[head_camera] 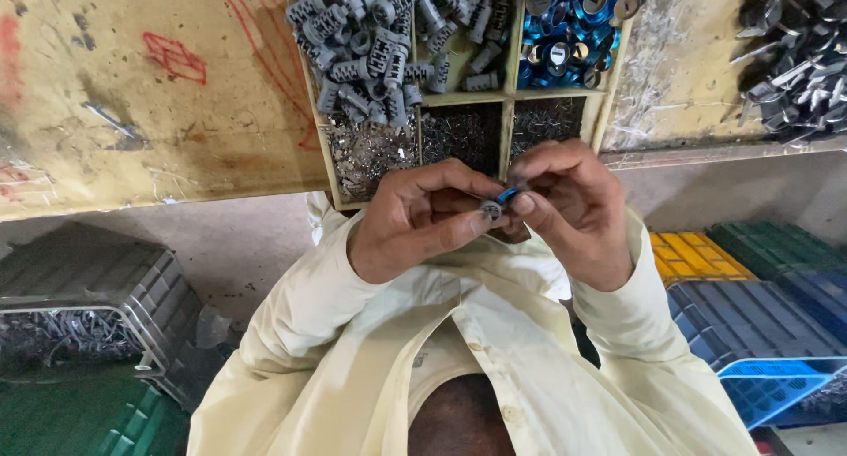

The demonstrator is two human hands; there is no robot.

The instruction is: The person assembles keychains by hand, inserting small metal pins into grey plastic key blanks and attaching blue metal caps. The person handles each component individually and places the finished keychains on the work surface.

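Worn yellowish bench [132, 112] with red scribbles is filling the top of the view, and a divided wooden tray [507, 96] is sitting on its near edge. Both hands are meeting just in front of that tray, above the person's cream shirt [459, 332]. Left hand [415, 222] is curling narrow, thumb and forefinger pinching a small grey metal cylinder [490, 210]. Right hand [569, 209] is also pinching tight, fingertips pressing a small blue ring piece [508, 194] against that cylinder. The two parts are touching between the fingertips.

Both parts are looking tiny, light, rigid metal, probably smooth and easy to drop; a fingertip pinch on the sides seems the only workable hold, and most of each part is hidden by the fingers.

Tray compartments are holding grey ribbed cylinders [362, 46], blue-and-silver discs [569, 28] and heaps of tiny metal pins [371, 152]. Dark keys [794, 59] are piling at far right on the bench. Plastic crates are lying on the floor: grey crate [88, 297] left, yellow crate [693, 255] and blue crate [750, 324] right. Nothing is standing between the hands and the tray.
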